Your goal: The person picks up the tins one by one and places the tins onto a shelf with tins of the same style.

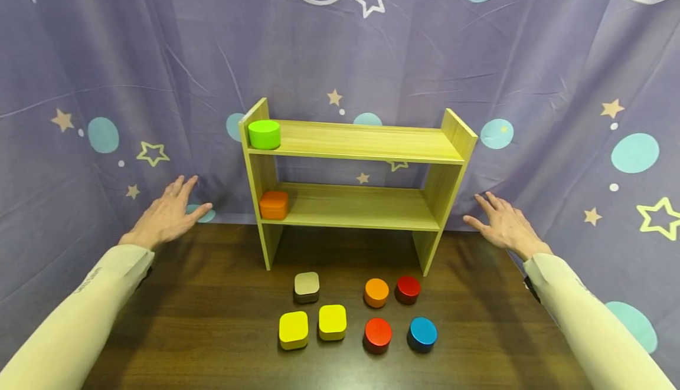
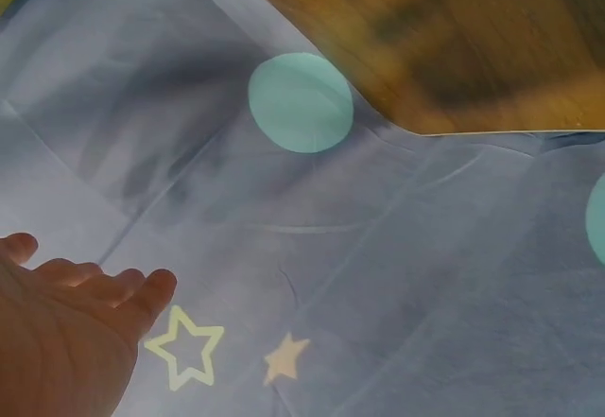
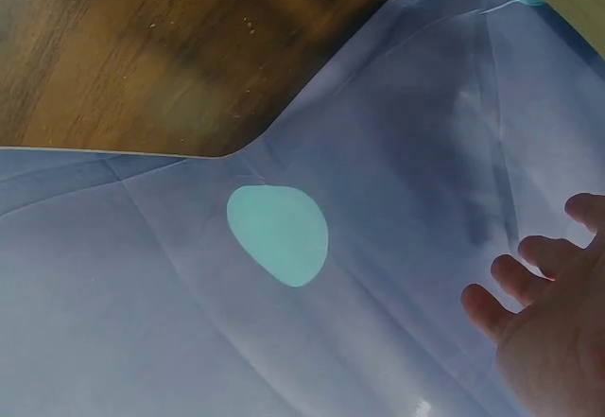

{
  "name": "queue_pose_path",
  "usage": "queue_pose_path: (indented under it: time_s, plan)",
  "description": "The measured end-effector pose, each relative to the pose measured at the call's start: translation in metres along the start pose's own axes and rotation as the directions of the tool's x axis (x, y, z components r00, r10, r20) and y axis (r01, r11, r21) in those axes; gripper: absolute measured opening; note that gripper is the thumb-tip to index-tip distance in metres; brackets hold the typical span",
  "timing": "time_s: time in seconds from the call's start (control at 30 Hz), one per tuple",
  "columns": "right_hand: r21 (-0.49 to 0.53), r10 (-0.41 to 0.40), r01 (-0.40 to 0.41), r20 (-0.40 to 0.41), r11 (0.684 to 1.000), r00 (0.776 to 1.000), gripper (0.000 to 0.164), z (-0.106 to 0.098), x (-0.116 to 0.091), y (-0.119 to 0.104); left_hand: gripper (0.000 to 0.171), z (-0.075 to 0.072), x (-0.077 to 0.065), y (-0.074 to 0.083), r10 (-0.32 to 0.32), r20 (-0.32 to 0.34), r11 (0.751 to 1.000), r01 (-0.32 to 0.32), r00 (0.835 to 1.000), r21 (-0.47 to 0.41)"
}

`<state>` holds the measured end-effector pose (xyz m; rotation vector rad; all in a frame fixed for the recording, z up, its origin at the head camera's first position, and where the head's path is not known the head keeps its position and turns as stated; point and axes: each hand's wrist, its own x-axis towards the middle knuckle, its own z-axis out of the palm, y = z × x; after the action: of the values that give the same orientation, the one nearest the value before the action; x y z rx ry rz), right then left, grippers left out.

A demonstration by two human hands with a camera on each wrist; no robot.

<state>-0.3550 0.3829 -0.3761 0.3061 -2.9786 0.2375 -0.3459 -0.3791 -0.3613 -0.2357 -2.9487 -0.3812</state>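
My left hand (image 1: 169, 213) is held out to the left of a small wooden shelf (image 1: 350, 223), fingers spread and nothing in it. On the shelf's other side my right hand (image 1: 504, 225) reaches out the same way, also holding nothing. A green round box (image 1: 264, 135) sits at the left end of the top board, and an orange square box (image 1: 274, 205) at the left end of the lower one. In the left wrist view the left hand (image 2: 76, 332) shows against the curtain; the right wrist view has the right hand (image 3: 553, 313) at its right edge.
On the brown table (image 1: 212, 319), before the shelf, lie a beige square box (image 1: 307, 287), yellow square boxes (image 1: 294, 330) (image 1: 332, 322), an orange round box (image 1: 376, 292), red round boxes (image 1: 408, 289) (image 1: 378, 335) and a blue round box (image 1: 422, 334). A purple patterned curtain (image 1: 372, 48) hangs behind.
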Motion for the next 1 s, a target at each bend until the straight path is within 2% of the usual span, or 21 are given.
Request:
queue_pose_path:
  time_s: [0.13, 0.23, 0.33, 0.53, 0.73, 0.87, 1.0]
  plan:
    - [0.023, -0.021, 0.022, -0.022, 1.000, 1.000, 0.089, 0.001, -0.003, -0.003, 0.093, 0.005, -0.001, 0.008, 0.019, -0.053, 0.996, -0.023, 0.998, -0.082]
    - [0.043, -0.031, 0.033, -0.041, 0.999, 0.999, 0.087, 0.002, -0.009, -0.005, 0.090, 0.010, -0.001, 0.021, 0.031, -0.123, 0.982, -0.053, 0.992, -0.180]
    - [0.058, -0.040, 0.042, -0.044, 0.997, 0.998, 0.086, 0.006, -0.015, -0.008, 0.084, 0.012, -0.002, 0.038, 0.049, -0.208, 0.961, -0.103, 0.977, -0.258]
    - [0.068, -0.065, 0.069, -0.062, 0.995, 0.996, 0.083, 0.015, -0.019, -0.015, 0.071, 0.012, -0.003, 0.070, 0.085, -0.351, 0.907, -0.218, 0.932, -0.360]
    - [0.061, -0.098, 0.104, -0.093, 0.993, 0.991, 0.080, 0.020, -0.024, -0.023, 0.064, 0.017, -0.001, 0.094, 0.101, -0.404, 0.877, -0.273, 0.909, -0.396]
    - [0.081, -0.106, 0.114, -0.094, 0.990, 0.990, 0.079, 0.024, -0.030, -0.027, 0.061, 0.019, 0.001, 0.106, 0.102, -0.415, 0.869, -0.284, 0.904, -0.406]
    - [0.106, -0.121, 0.134, -0.122, 0.985, 0.985, 0.078, 0.029, -0.035, -0.032, 0.060, 0.021, 0.003, 0.114, 0.082, -0.420, 0.849, -0.284, 0.904, -0.445]
